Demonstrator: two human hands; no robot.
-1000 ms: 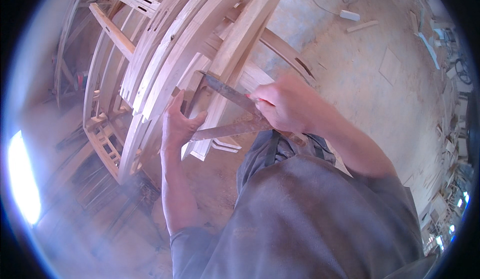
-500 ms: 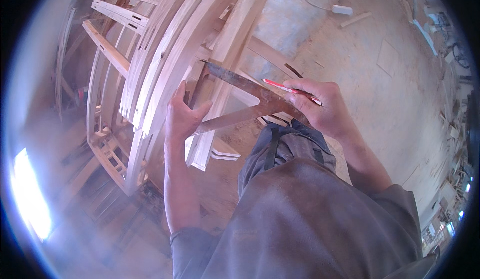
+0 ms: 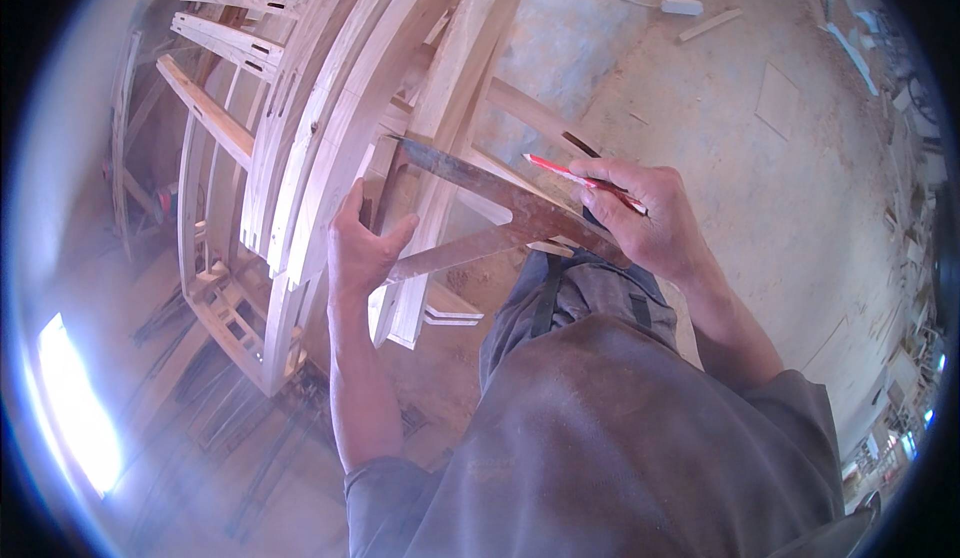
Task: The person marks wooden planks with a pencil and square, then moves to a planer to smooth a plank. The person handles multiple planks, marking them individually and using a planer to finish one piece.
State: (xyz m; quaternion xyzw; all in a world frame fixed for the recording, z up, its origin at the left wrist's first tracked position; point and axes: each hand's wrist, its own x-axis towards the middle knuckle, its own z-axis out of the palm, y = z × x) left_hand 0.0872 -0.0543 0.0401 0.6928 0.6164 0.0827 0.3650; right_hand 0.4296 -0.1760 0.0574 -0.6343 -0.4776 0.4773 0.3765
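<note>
A dark, worn carpenter's square [image 3: 520,208] with two slanting arms lies across the pale wooden pieces. My left hand [image 3: 365,243] is closed around its left side, thumb toward the inside and fingers against the wood. What the palm covers is hidden. Pinched in my right hand [image 3: 640,208] is a red pencil [image 3: 560,168], its point facing left, just beyond the square's upper arm. Whether my right hand also touches the square's right end, I cannot tell. Several long curved wooden rails [image 3: 345,128] stand side by side beyond my left hand.
Slotted wooden bars [image 3: 228,46] stick out to the left of the rails. A lower wooden frame [image 3: 235,333] stands at the left. On the dusty floor [image 3: 700,158] lie a white block-shaped thing [image 3: 681,5] with a cord and a wooden strip [image 3: 711,24]. Scraps line the right side.
The rails and square have shifted slightly left in the picture, and the square's right end sits a little lower. Both hands keep their grips, and the pencil has barely moved.
</note>
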